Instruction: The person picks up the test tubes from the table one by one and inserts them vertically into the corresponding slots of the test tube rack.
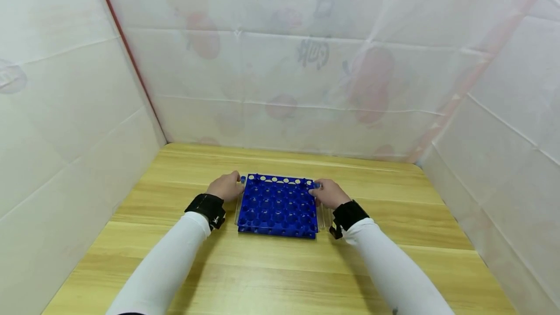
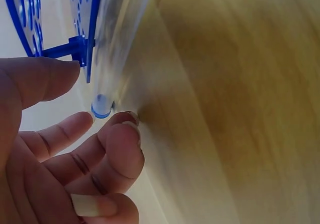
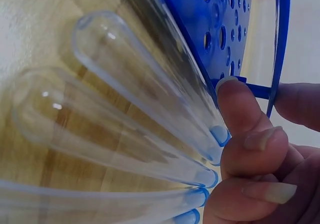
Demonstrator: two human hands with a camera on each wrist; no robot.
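Observation:
A blue tube rack (image 1: 277, 205) with many round holes lies flat in the middle of the wooden table (image 1: 393, 256). My left hand (image 1: 232, 181) holds its far left corner. In the left wrist view my thumb (image 2: 45, 79) meets the rack's corner (image 2: 80, 47), and my curled fingers (image 2: 117, 134) touch the blue rim of a clear tube (image 2: 102, 107) lying alongside. My right hand (image 1: 317, 188) pinches the rack's far right corner. There, one finger (image 3: 240, 114) presses the rack's frame (image 3: 277, 44), next to several clear tubes (image 3: 145, 84) lying on the table.
White sheeting walls in the table on the left, back and right (image 1: 280, 86). Bare wood lies in front of the rack and to both sides. Clear tubes lie along the rack's left edge (image 1: 238, 205) and right edge (image 1: 323, 214).

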